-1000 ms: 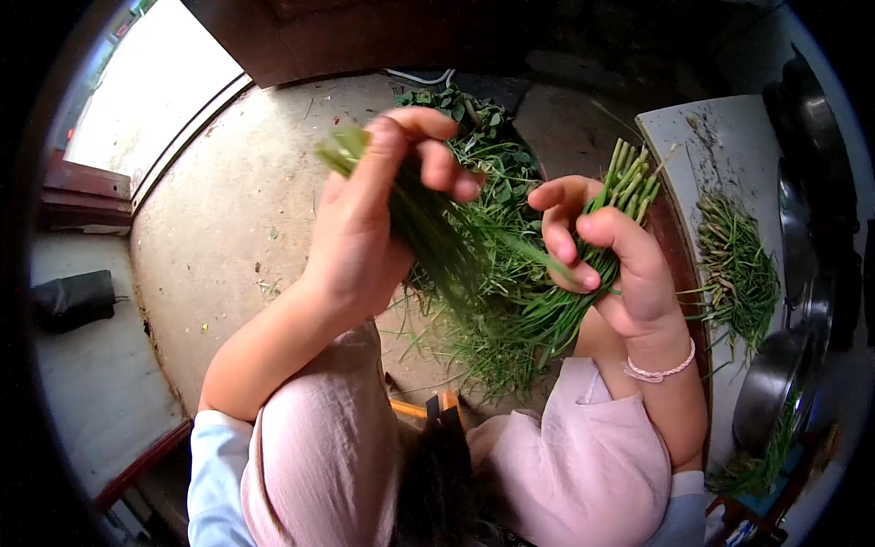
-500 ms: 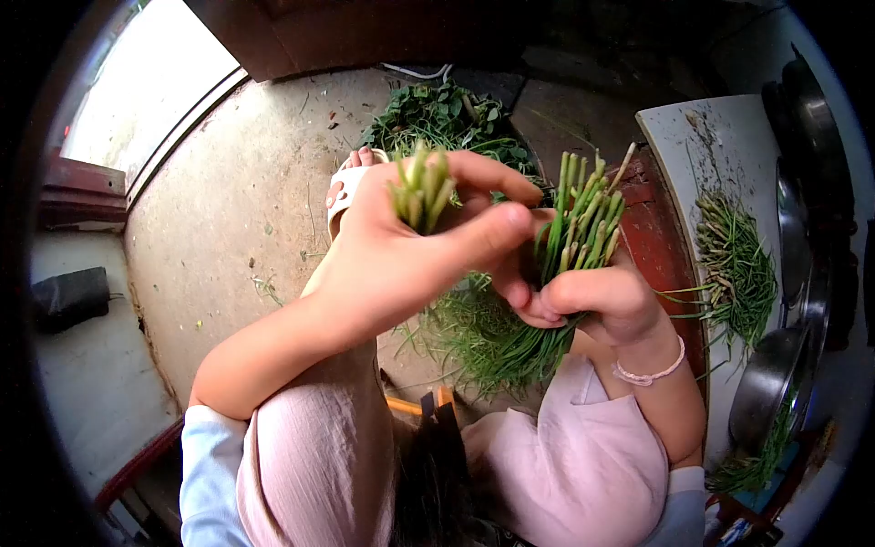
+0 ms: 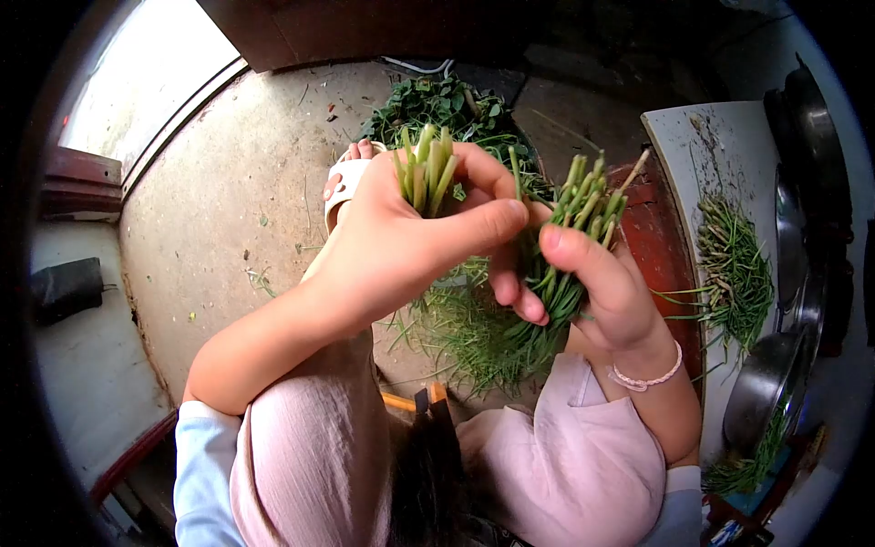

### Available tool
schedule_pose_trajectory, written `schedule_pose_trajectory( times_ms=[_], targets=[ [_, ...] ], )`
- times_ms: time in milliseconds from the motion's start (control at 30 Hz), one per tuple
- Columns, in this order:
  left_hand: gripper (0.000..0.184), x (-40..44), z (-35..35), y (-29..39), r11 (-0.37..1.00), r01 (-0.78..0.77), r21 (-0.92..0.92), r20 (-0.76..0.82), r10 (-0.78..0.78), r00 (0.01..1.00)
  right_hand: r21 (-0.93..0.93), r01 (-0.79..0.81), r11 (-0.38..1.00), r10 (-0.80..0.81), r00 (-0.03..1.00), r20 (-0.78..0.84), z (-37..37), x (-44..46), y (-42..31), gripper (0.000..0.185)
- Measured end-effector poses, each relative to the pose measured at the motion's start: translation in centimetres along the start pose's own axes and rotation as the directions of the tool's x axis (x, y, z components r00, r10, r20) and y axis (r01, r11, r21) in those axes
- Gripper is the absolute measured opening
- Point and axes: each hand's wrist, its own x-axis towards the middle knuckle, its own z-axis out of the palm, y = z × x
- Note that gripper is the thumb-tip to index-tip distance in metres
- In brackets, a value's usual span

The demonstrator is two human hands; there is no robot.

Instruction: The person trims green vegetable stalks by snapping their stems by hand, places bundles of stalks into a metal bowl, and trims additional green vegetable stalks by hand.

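Observation:
My left hand (image 3: 410, 228) is wrapped round a small bunch of green stems (image 3: 426, 173), whose pale cut ends point up. Its thumb and forefinger reach across to a thicker bunch of green stems (image 3: 583, 205), and the thumb and finger tips are close together at one stem there. My right hand (image 3: 606, 283) grips that thicker bunch, its thumb across the front and the stem ends upward. The thin leaves of this bunch hang below the hands. A pink braided bracelet (image 3: 649, 378) circles my right wrist.
Leafy greens (image 3: 437, 109) lie on the floor (image 3: 228, 182) ahead, with loose grass-like leaves (image 3: 465, 346) nearer my knees. On the white board (image 3: 665, 137) at the right is another bunch of stems (image 3: 734, 264). Metal pans (image 3: 766, 374) stand beyond it. A sandalled foot shows left of centre.
My left hand has come down and across to the right, beside the bunch in my right hand. The sandalled foot, hidden at first, now shows. Both hands still hold their bunches.

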Motion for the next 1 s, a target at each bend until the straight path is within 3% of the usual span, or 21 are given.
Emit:
schedule_pose_trajectory(
  times_ms=[33,67,133,167,267,300,400,467,533,600,733,800,933,1000],
  targets=[
    [0.008,0.0,-0.3,0.0,0.999,-0.040,0.017,0.012,0.040,0.999,-0.102,-0.012,0.995,0.007,0.999,-0.042,0.2,0.1,0.0,0.037],
    [0.008,0.0,-0.3,0.0,0.999,-0.042,0.015,0.011,0.042,0.999,-0.105,-0.013,0.994,0.009,0.999,-0.042,0.5,0.0,-0.3,0.037],
    [0.008,0.0,-0.3,0.0,0.993,-0.118,0.019,-0.028,0.119,0.993,-0.068,-0.051,0.996,0.033,0.970,-0.241,1.0,0.0,-0.8,0.036],
    [0.009,0.2,-0.9,-0.8,0.962,-0.171,0.214,-0.101,0.196,0.975,-0.058,0.001,0.998,-0.013,0.979,-0.204,0.2,0.2,-0.4,0.032],
    [0.009,0.0,-0.9,-0.7,0.985,-0.139,0.105,-0.164,0.155,0.974,-0.096,0.069,0.993,-0.098,0.935,-0.342,-0.2,0.5,-0.3,0.029],
    [0.009,-0.2,-1.1,-0.6,0.991,-0.107,0.078,-0.172,0.119,0.978,-0.194,0.105,0.975,-0.167,0.926,-0.338,-1.0,0.5,-0.4,0.026],
    [0.009,-0.3,-1.3,-0.6,0.990,-0.138,0.016,-0.159,0.138,0.977,0.002,0.263,0.965,-0.221,0.817,-0.533,-2.3,1.0,-0.3,0.021],
    [0.009,-0.1,-1.1,-0.9,0.976,-0.196,0.097,-0.147,0.209,0.967,-0.018,0.289,0.957,-0.248,0.789,-0.562,-2.9,0.5,-1.0,0.018],
    [0.009,-0.1,-1.0,-0.9,0.952,-0.252,0.176,-0.128,0.276,0.953,-0.162,0.307,0.938,-0.343,0.751,-0.564,-3.1,0.1,-1.6,0.018],
    [0.008,-0.3,-1.1,-0.4,0.983,-0.175,0.056,-0.109,0.180,0.978,-0.193,0.322,0.927,-0.374,0.740,-0.559,-2.8,0.0,-1.9,0.016],
    [0.007,-0.3,-0.7,-0.2,0.981,-0.186,-0.065,-0.115,0.177,0.977,-0.340,0.272,0.900,-0.417,0.763,-0.493,-2.6,-0.4,-2.4,0.014],
    [0.007,-0.5,-0.5,-0.3,0.977,-0.155,0.149,-0.042,0.163,0.986,-0.392,0.225,0.892,-0.387,0.829,-0.404,-1.2,-0.5,-2.2,0.016],
    [0.008,-0.5,-0.1,-0.5,0.971,-0.127,0.201,-0.032,0.136,0.990,-0.547,0.256,0.797,-0.423,0.883,-0.203,0.4,-0.2,-1.4,0.007],
    [0.008,-0.5,-0.1,-0.2,0.970,-0.101,0.223,-0.035,0.111,0.993,-0.557,0.239,0.795,-0.408,0.891,-0.199,0.6,0.1,-1.2,0.007]
  ],
)
